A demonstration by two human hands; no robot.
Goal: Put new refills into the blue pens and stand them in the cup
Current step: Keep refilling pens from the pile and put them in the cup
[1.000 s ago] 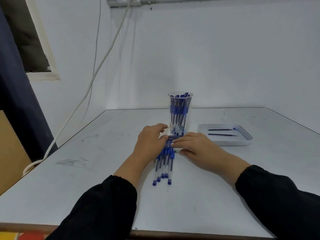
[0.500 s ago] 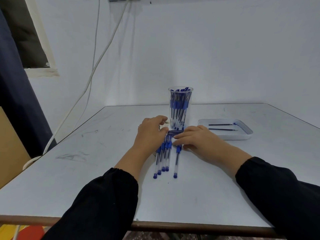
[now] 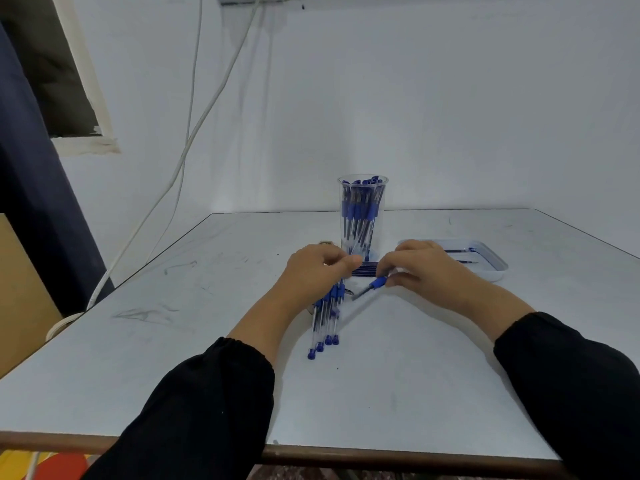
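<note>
A clear plastic cup (image 3: 362,216) full of several blue pens stands upright at the table's middle. In front of it lies a row of dark refills (image 3: 365,270), between my two hands. Several blue pens (image 3: 325,320) lie side by side on the table under my left hand (image 3: 313,275), whose fingers rest on their upper ends and on the refills' left end. My right hand (image 3: 420,268) pinches one blue pen (image 3: 372,285) by its grip, lifted off the table and angled down to the left.
A shallow white tray (image 3: 495,268) with two dark refills sits right of the cup, behind my right hand. White cables hang down the wall at the left. The table's front edge runs close to my sleeves.
My right hand has picked one pen out of the row and lifted it, tilting it toward the right. My left hand has stayed on the remaining pens.
</note>
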